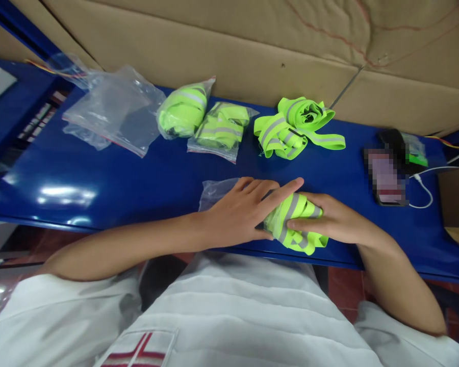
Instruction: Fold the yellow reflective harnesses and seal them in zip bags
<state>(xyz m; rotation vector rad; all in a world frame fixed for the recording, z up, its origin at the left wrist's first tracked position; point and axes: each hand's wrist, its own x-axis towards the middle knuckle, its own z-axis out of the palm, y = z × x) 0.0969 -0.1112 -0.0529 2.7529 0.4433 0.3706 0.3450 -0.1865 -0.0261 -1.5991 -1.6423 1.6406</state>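
Near the front edge of the table, a folded bundle of neon-yellow reflective strap (300, 211) with grey stripes is between my two hands. My right hand (332, 219) grips its right side, thumb across the front and fingers behind. On its left side, my left hand (245, 209) holds a clear plastic bag (216, 193), index finger stretched over the top of the bundle and thumb below. The bag's mouth seems to sit around the bundle's left end; my left palm hides most of it.
Behind my hands lie two bagged strap bundles (185, 112) and loose reflective straps (290, 130). Clear zip bags (115, 107) are at left on the blue table (145, 178). A phone (386, 176) with a white cable (430, 196) lies right, near a cardboard box (457, 199). Brown cardboard (214, 41) lines the back.
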